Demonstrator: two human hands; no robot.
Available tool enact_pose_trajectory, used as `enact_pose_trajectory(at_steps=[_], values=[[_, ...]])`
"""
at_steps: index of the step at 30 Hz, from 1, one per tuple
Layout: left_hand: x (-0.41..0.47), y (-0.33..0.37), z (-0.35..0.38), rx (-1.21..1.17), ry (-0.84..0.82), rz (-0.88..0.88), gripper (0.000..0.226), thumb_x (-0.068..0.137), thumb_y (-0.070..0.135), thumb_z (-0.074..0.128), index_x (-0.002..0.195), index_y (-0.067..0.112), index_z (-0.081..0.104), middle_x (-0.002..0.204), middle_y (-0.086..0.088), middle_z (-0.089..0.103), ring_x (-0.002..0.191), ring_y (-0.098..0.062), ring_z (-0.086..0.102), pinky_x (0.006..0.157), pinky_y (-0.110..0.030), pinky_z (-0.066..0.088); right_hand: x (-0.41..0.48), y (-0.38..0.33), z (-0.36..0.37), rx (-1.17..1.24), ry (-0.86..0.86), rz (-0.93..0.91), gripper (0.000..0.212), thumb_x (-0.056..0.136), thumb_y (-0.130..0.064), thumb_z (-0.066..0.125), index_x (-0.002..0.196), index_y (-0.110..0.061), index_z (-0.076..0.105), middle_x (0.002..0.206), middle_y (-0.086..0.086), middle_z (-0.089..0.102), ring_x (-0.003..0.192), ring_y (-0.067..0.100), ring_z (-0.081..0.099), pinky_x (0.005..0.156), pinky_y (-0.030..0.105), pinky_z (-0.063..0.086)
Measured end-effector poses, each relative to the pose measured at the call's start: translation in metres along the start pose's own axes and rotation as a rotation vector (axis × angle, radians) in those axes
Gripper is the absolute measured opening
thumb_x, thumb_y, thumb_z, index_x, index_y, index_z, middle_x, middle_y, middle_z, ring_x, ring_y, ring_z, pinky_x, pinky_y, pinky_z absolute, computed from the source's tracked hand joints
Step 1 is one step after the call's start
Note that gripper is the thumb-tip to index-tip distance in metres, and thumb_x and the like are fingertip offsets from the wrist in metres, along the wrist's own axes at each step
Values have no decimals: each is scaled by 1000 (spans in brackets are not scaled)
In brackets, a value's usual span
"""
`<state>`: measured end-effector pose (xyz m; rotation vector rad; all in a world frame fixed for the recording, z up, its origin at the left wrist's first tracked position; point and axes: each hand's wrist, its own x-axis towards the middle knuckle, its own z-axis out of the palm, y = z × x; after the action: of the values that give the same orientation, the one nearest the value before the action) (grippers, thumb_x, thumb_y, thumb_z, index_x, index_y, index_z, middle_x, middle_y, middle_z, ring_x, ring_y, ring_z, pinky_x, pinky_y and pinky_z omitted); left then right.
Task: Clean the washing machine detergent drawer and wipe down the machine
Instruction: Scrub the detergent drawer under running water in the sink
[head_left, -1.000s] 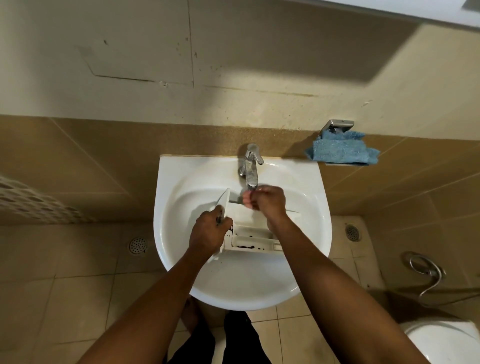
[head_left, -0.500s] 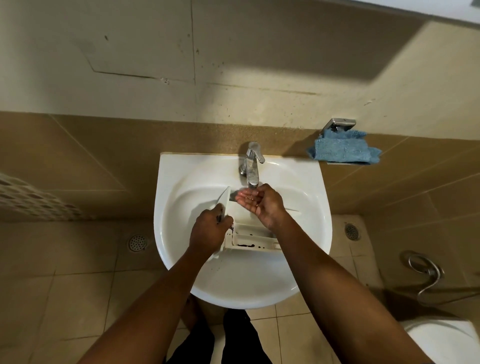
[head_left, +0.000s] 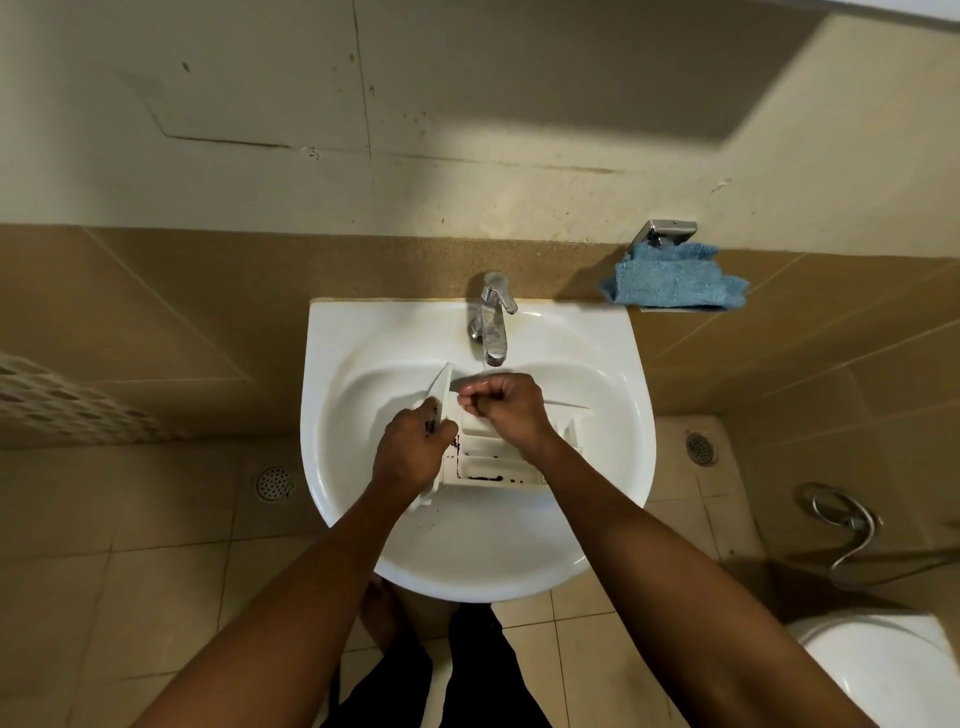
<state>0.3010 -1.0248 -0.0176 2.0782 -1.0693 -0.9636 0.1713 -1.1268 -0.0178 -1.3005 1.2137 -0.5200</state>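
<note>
Head view, looking down over the white sink (head_left: 363, 525).

- Detergent drawer (head_left: 501, 465): white, lies inside the basin near its centre, long axis running roughly 9 to 3 o'clock. Its front panel is at the 9 o'clock end and stands tilted up out of the bowl. Dark residue (head_left: 485, 477) lines the floor of the compartment nearest the person, at the 6 o'clock side of the drawer.
- Left hand (head_left: 413, 452): wrapped round the front panel at the drawer's 9 o'clock end, fingers curled over the panel edge — a firm grip.
- Right hand (head_left: 506, 408): over the drawer's far compartments, just below the spout. Fingers curled into a loose fist, thumb against the fingertips, knuckles glistening wet. Nothing seen in the grip.
- Faucet (head_left: 491, 325): chrome, at 12 o'clock on the basin rim, spout pointing at the right hand. Cannot tell whether water is running.
- Blue cloth (head_left: 675, 283): folded, resting on a wall-mounted metal holder (head_left: 667, 233) at about 2 o'clock from the basin, well apart from both hands.
- Floor: tan tiles; one round drain (head_left: 274, 483) at 9 o'clock of the sink, a second drain (head_left: 700, 448) at 3 o'clock.
- Toilet (head_left: 883, 670) rim at 4 o'clock, with a metal hose (head_left: 847, 530) looped on the wall above it.
- Perforated white basket (head_left: 52, 400) at the frame's 9 o'clock edge — only partly in view.
</note>
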Motion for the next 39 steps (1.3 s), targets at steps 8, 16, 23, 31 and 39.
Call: enact_pose_trajectory(at_steps=[8, 16, 23, 31, 39], values=[[0, -3, 1, -5, 22, 7, 31, 99, 28, 57, 117, 3, 64, 88, -13, 66, 86, -29, 60, 71, -33, 40, -5, 7, 3, -199, 38, -117, 27, 87, 10, 66, 102, -8, 80, 96, 1, 79, 90, 8, 75, 87, 19, 57], [1, 0, 0, 27, 1, 35, 21, 98, 27, 56, 97, 7, 61, 80, -16, 63, 78, -32, 59, 71, -44, 48, -27, 13, -7, -362, -39, -237, 28, 83, 10, 64, 87, -13, 82, 90, -6, 80, 86, 2, 73, 83, 14, 53], [2, 0, -1, 44, -20, 33, 19, 98, 27, 55, 99, 9, 62, 78, -12, 63, 76, -29, 60, 69, -42, 48, -9, -4, 13, -551, -78, -554, 52, 74, 15, 52, 111, -9, 79, 110, 4, 78, 98, 18, 72, 87, 22, 55], [3, -5, 2, 23, 4, 30, 33, 100, 29, 56, 116, 1, 62, 90, -15, 67, 83, -29, 60, 73, -40, 46, -17, 1, -11, -437, -67, -387, 29, 83, 12, 60, 90, -3, 83, 97, 9, 80, 93, 15, 76, 93, 29, 58], [4, -11, 7, 45, 38, 77, 38, 105, 35, 52, 120, 1, 62, 91, -14, 67, 77, -16, 52, 69, -30, 37, 32, -39, -20, 965, 69, 333, 48, 88, 13, 33, 133, 16, 49, 133, 42, 56, 108, 47, 65, 90, 48, 58]])
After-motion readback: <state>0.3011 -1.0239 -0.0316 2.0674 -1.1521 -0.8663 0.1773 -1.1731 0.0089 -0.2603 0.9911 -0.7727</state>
